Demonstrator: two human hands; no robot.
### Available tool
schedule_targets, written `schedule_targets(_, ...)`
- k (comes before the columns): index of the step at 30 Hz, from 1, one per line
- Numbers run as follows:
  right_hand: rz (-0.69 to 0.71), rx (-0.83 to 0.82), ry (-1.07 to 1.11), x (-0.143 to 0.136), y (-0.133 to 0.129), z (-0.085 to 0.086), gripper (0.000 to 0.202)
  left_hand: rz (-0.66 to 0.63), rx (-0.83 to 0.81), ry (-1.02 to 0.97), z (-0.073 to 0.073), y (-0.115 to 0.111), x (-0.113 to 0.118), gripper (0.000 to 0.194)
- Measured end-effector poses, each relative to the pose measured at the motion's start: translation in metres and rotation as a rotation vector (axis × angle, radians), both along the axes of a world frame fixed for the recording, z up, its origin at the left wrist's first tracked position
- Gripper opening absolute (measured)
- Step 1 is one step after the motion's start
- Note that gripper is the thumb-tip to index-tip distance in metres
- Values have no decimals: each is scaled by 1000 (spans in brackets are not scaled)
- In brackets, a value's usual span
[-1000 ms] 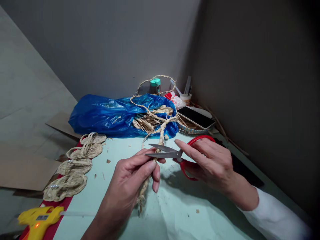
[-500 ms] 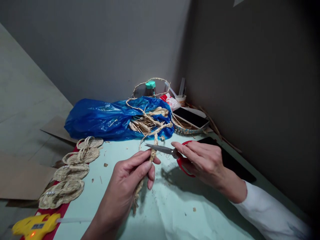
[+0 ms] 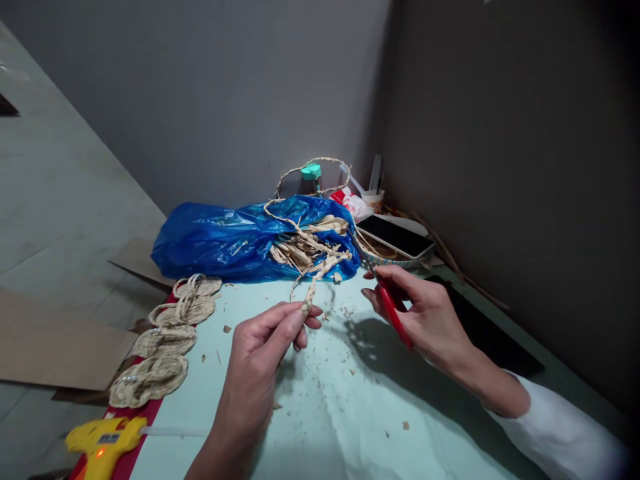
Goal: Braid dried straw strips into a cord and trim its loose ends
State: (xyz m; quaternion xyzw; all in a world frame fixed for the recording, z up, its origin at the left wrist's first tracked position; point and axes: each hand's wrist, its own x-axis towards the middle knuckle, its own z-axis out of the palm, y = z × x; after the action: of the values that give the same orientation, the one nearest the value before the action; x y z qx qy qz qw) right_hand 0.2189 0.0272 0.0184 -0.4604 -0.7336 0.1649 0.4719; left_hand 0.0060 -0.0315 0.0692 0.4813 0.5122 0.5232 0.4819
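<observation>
My left hand pinches a braided straw cord between thumb and fingers, close to the table's middle. From there the cord runs up towards a blue plastic bag and loops above it against the wall. Red-handled scissors are in my right hand, fingers closed round the handles. Their blades point up and away, foreshortened and partly hidden by the fingers, and apart from the cord. Dry straw strips spill from the bag's mouth.
Several small woven straw sandals line the left table edge. Below them lies a yellow glue gun with a lit orange light. A phone rests on a round tray at the back right. A flat black object lies beyond my right hand.
My right hand has drawn the scissors away to the right and turned the blades upward. The cord's frayed end no longer shows below my left hand. The view has shifted slightly.
</observation>
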Motion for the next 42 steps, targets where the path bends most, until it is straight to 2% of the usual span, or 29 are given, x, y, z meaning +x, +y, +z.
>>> schedule_targets(7, 44, 191, -84, -1, -6, 1, 26, 59, 36, -93, -3, -3, 2, 25)
schedule_targets(12, 107, 235, -116, -3, -12, 6, 30, 127, 84, -59, -2, -6, 5, 25)
schedule_targets(20, 131, 304, -149, -7, -15, 9, 31, 81, 36, -113, -1, -10, 6, 31)
schedule_targets(26, 166, 385, -259, -8, -18, 7, 36, 21, -4, -130, 3, -10, 8, 25)
schedule_targets(30, 142, 449, -337, -8, -17, 7, 37, -35, -14, -96, 3, -8, 8, 22)
schedule_targets(35, 63, 578, -380, -7, -14, 2, 25, -82, -40, -35, 1, -6, 7, 32)
schedule_targets(39, 36, 562, -368, -7, -13, -1, 21, -102, -55, -40, 0, -5, 8, 26)
schedule_targets(42, 73, 474, -334, -6, -13, 0, 17, -88, -55, -67, -3, -5, 9, 18)
